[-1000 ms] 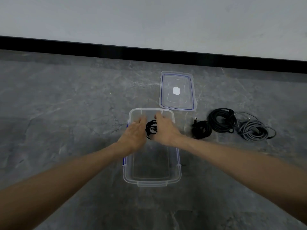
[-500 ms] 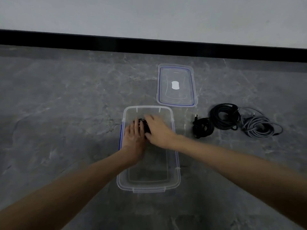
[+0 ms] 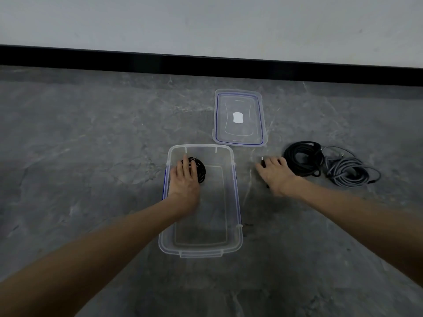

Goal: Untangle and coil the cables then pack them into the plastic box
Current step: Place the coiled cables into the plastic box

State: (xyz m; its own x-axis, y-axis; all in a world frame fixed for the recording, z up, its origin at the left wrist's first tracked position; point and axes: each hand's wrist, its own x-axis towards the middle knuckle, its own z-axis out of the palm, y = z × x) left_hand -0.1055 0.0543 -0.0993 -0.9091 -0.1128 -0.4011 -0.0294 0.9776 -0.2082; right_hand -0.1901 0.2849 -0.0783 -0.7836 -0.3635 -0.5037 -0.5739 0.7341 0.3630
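Grey marbled floor [image 3: 91, 138] runs back to a black skirting [image 3: 206, 65], and on it the clear plastic box [image 3: 238, 202] stands open, its lid [image 3: 261, 115] lying flat just past the far right corner. Your left hand [image 3: 185, 179] reaches into the box's far left corner, grip open, with straight fingers laid on a small black coil [image 3: 202, 171] that they half cover. Your right hand [image 3: 273, 173] lies outside the box over another black cable [image 3: 262, 159], of which only the plug tip shows clearly, so whether that grip is closed cannot be told; a larger black coil [image 3: 299, 156] and a grey coil [image 3: 348, 172] lie just beyond, touching each other.
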